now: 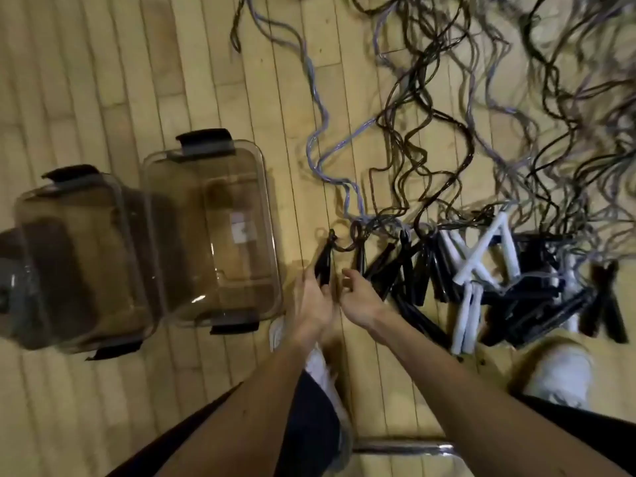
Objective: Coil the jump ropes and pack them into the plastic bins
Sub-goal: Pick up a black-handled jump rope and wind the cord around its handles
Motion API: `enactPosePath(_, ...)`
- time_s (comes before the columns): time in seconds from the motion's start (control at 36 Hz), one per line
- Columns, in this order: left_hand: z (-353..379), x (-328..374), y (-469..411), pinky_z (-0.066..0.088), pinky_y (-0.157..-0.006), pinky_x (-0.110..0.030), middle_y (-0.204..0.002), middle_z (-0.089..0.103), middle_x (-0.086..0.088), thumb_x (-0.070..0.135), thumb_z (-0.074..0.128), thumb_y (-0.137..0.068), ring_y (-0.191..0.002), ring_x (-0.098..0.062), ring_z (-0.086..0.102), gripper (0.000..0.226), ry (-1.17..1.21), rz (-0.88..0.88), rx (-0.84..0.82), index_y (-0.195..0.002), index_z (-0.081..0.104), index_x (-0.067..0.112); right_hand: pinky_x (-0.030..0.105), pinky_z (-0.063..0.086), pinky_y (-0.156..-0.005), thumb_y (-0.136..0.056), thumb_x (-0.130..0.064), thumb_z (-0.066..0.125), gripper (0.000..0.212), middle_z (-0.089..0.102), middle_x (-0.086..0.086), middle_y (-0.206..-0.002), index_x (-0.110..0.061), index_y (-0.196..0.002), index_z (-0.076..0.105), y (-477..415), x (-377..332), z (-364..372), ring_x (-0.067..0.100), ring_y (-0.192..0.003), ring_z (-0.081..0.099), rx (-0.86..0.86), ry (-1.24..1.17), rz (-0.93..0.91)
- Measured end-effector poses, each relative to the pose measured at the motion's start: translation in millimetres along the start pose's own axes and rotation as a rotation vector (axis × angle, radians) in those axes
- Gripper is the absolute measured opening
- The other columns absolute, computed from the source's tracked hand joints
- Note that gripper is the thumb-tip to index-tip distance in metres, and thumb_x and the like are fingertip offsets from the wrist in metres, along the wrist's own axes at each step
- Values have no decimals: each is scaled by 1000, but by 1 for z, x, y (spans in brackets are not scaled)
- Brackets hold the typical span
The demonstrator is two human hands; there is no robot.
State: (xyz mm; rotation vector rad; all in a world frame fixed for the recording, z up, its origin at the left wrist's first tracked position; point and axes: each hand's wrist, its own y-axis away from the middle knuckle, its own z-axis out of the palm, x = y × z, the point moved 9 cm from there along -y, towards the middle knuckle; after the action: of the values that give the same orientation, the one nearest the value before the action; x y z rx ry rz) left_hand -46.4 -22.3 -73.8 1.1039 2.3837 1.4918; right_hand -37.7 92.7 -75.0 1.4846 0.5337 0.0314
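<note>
Several jump ropes lie on the wood floor, their black handles (409,273) and white handles (481,256) bunched in a row, cords (430,132) trailing away in tangles. My left hand (315,297) grips the leftmost pair of black handles (325,261) at their lower end. My right hand (361,294) hovers just right of it with fingers curled and apart, holding nothing. Two clear plastic bins stand to the left: the nearer bin (272,235) beside my left hand and a second bin (20,215) further left. Both look empty.
A third dark container (10,270) shows at the far left edge. My white shoes (561,373) stand below the handles. A metal bar (402,447) crosses the bottom, between my legs. Bare wood floor (120,80) stretches beyond the bins.
</note>
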Motion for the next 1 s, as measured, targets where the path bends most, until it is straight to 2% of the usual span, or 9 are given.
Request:
enactPosePath(0.08,5,3,-18,37,-109,-48,-149,36,-9,21,52,-101,-137,-31,38,50,-99,58,64,-148,36,20,36,41,-114,-99,4,47,62,52,7,-145,-15,-155,28,-20,7,0,24,-137,47,-10,-59,25)
enactPosePath(0.19,12,4,-35,48,-97,-50,-130,56,-14,23,56,-99,-117,-34,55,36,-125,72,55,-132,45,14,42,46,-110,-98,0,50,67,52,8,-141,-18,-157,22,-32,8,6,24,-132,49,-56,-98,40)
enactPosePath(0.31,16,9,-28,51,-92,-46,-118,63,-8,28,57,-99,-109,-30,60,28,-121,31,-54,-125,51,19,44,51,-105,-99,0,43,53,60,13,-135,-11,-150,40,-29,13,4,30,-125,57,-52,-119,33)
enactPosePath(0.44,9,21,4,51,-96,-41,-109,66,-4,24,61,-99,-107,-24,62,15,-71,41,-269,-112,59,18,29,55,-70,-105,-11,40,24,69,11,-105,-19,-107,63,15,15,-7,19,-87,65,-54,-173,75)
enactPosePath(0.56,-9,50,49,52,-98,-45,-105,71,-4,24,65,-96,-102,-22,67,10,-57,111,-377,-106,66,22,32,50,-64,-105,-20,38,30,61,6,-82,-14,-97,66,60,-1,-28,18,-69,56,-32,-214,50)
enactPosePath(0.72,-64,114,129,55,-93,-47,-101,74,-11,14,66,-94,-97,-28,70,7,10,292,-294,-99,69,17,23,41,-47,-107,-30,47,31,55,-8,-50,-13,-86,61,140,-49,-56,10,-44,50,12,-274,-156)
enactPosePath(0.83,-101,153,208,58,-89,-48,-99,75,-8,19,64,-93,-92,-24,73,16,56,477,-205,-108,69,21,35,59,-68,-106,-29,51,28,77,7,-91,-10,-115,71,214,-81,-75,20,-80,73,100,-305,-362)
enactPosePath(0.92,-131,172,268,58,-86,-45,-96,75,0,23,63,-93,-89,-18,72,19,36,594,-23,-112,67,26,34,57,-71,-106,-26,51,25,78,4,-95,-16,-110,73,278,-103,-80,17,-84,73,113,-346,-498)
enactPosePath(1.0,-163,185,337,59,-82,-42,-93,72,7,26,64,-94,-85,-13,70,16,23,718,161,-105,63,37,37,56,-91,-105,-38,51,29,79,-3,-95,-22,-101,75,356,-121,-78,14,-95,72,109,-338,-651)
